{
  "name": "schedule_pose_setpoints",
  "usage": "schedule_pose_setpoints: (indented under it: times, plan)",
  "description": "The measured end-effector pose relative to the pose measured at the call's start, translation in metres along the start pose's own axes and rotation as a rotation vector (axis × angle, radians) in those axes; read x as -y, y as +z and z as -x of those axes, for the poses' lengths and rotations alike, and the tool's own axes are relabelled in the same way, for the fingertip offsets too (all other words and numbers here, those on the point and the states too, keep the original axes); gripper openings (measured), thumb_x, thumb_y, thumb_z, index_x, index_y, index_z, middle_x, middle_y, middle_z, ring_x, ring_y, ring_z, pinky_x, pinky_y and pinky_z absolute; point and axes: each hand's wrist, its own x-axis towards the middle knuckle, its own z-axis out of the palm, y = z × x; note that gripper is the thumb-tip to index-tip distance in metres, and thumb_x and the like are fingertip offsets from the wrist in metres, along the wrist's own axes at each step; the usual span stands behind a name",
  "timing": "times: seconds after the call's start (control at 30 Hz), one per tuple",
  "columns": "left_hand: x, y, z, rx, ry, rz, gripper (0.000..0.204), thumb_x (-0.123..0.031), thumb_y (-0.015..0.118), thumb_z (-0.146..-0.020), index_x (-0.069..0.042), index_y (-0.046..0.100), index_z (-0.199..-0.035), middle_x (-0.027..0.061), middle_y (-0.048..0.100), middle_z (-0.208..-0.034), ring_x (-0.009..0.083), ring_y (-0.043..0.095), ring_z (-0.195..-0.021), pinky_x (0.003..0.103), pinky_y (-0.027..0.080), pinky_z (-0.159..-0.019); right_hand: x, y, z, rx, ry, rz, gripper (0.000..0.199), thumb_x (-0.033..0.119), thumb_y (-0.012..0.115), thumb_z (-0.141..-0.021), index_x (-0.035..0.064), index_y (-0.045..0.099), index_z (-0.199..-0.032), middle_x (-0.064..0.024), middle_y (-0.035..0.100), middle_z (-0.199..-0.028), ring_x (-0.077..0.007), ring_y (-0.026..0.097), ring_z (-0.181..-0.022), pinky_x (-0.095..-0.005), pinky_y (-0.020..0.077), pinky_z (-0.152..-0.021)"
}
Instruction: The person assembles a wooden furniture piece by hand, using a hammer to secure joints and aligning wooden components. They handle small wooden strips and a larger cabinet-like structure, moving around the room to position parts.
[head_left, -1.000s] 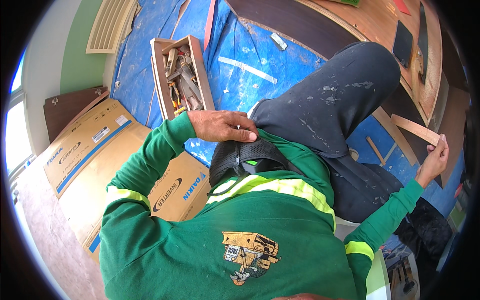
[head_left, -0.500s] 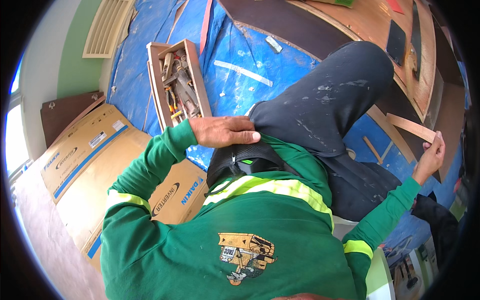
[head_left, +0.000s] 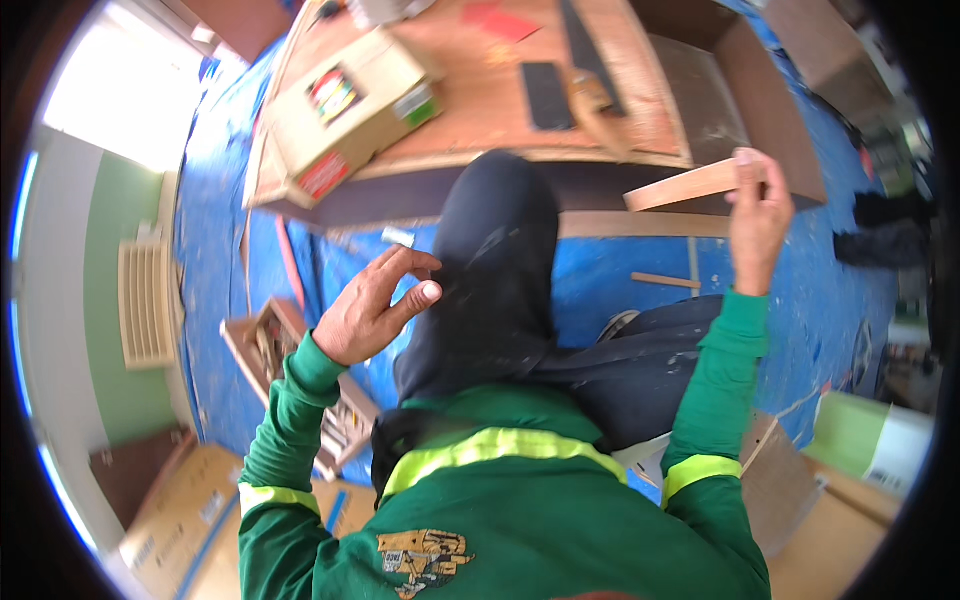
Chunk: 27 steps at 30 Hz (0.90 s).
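My right hand (head_left: 760, 215) grips the end of a short, flat wooden strip (head_left: 684, 187), holding it up in front of the low wooden bench. The strip points left toward my raised knee. My left hand (head_left: 378, 305) hovers beside that knee with nothing in it, its fingers loosely bent and the thumb apart. Just beyond its fingers a small whitish piece (head_left: 397, 237) lies on the blue sheet. Partly behind my left forearm stands a wooden toolbox (head_left: 235, 335) with tools in it.
Ahead is a wooden worktop (head_left: 470, 70) bearing a cardboard box (head_left: 345, 110), a dark phone-like slab (head_left: 546, 96) and a handsaw (head_left: 592, 60). Blue sheeting (head_left: 590, 300) covers the floor, with a thin wood stick (head_left: 665, 280) on it. Flattened cardboard (head_left: 185, 510) lies at lower left.
The view has swung toward the worktop. My left hand has lifted from the black pouch at my waist and moved forward. My right hand has carried the wooden strip forward, in front of the bench.
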Motion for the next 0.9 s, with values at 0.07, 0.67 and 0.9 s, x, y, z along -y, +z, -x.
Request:
schedule_pose_setpoints:
  times: [0.07,0.67,0.9]
  plan:
    - [-0.025,0.003,-0.051,-0.115,0.358,-0.295,0.048,-0.043,0.074,-0.104,-0.003,0.070,-0.129,0.0192,0.068,-0.122,0.0385,0.066,-0.121,0.050,0.052,-0.107,-0.009,-0.008,0.006,0.015,0.079,-0.067,0.032,0.035,0.074,-0.109,0.0038,0.078,-0.116,0.0023,0.068,-0.088,-0.0052,0.055,-0.071,-0.0261,0.0483,-0.065]
    - [-0.055,0.011,-0.186,0.682,0.883,-0.381,0.031,-0.045,0.072,-0.101,-0.015,0.080,-0.103,0.0024,0.076,-0.112,0.0260,0.073,-0.121,0.051,0.049,-0.113,-0.033,0.000,0.001,0.768,0.382,0.109,0.021,0.018,0.079,-0.099,0.0039,0.066,-0.108,-0.0156,0.062,-0.103,-0.0429,0.068,-0.086,-0.0515,0.0541,-0.073]
    - [-0.092,-0.006,-0.161,0.627,0.680,-0.045,0.022,-0.030,0.069,-0.099,-0.012,0.073,-0.088,0.0056,0.070,-0.089,0.0284,0.074,-0.097,0.049,0.055,-0.102,-0.051,0.026,0.018,0.943,0.330,0.119,0.019,0.015,0.076,-0.100,0.0028,0.068,-0.111,-0.0179,0.063,-0.107,-0.0465,0.065,-0.098,-0.0525,0.0540,-0.082]
